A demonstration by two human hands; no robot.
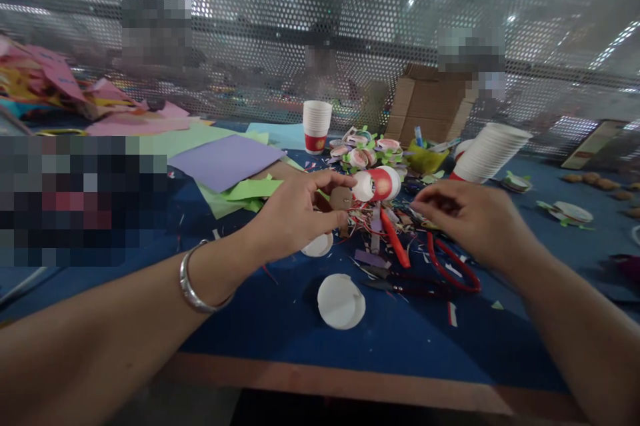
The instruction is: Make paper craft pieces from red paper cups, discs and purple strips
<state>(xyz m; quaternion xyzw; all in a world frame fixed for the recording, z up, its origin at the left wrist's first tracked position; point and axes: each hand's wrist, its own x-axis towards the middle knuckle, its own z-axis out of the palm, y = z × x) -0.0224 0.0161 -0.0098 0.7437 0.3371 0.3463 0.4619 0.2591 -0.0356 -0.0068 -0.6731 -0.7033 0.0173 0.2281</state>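
Observation:
My left hand (295, 216), with a silver bangle at the wrist, closes its thumb and fingers around a small brown paper-like piece (341, 199). Behind that piece lies a red and white paper cup (383, 184) on its side. My right hand (473, 216) hovers over the scraps with its fingertips pinched together; whatever is between them is too small to make out. Below it are scissors with red handles (457, 269) and a red-orange pen-like tool (395, 239). A cut white cup bottom (341, 303) rests nearer to me, and another white disc (319, 245) is under my left hand.
Coloured paper sheets (227, 161) spread at the left. Cup stacks (317, 126) stand at the back and right (493, 153), near a pile of small paper crafts (360, 149), a yellow container (427, 158) and a cardboard box (430, 106). The table's front edge (350, 379) is close.

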